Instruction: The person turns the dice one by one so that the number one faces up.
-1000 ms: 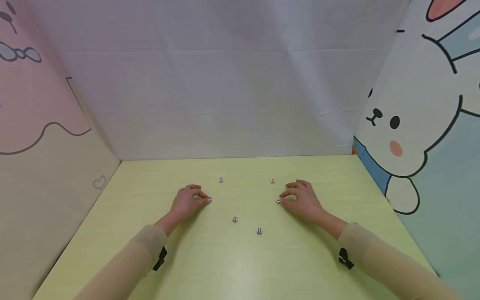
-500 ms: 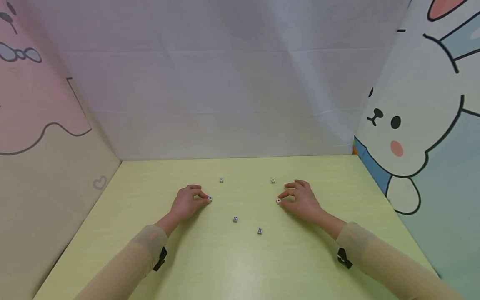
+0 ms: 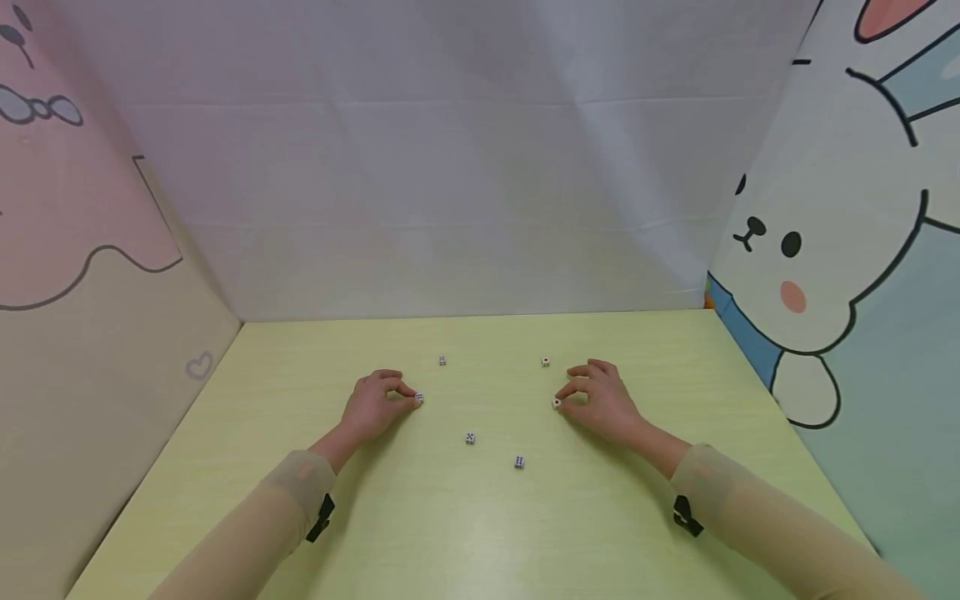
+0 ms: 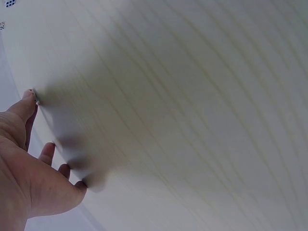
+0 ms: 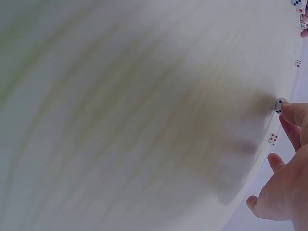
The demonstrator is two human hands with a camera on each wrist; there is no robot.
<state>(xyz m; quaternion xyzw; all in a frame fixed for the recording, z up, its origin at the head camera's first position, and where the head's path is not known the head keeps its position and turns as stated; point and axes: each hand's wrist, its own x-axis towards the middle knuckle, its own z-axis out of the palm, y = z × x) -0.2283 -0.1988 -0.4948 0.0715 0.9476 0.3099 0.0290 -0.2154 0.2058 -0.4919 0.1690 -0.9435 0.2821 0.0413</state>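
Between its thumb and index finger, my left hand pinches a small white die at the tabletop. On the other side, my right hand has a second white die between thumb and forefinger, with a large dot on its top face. In the left wrist view the left hand mostly covers its die. From the right wrist, dark dots show on the gripped die by the thumb tip. The other fingers of both hands spread out loosely.
Loose dice lie on the pale yellow table: a far-left die, a far-right die, and nearer ones, a middle die and the closest die. Printed cloth walls border the table's back and sides.
My right hand has shifted very slightly left, its pinch on the die kept. The left hand and the loose dice look still.
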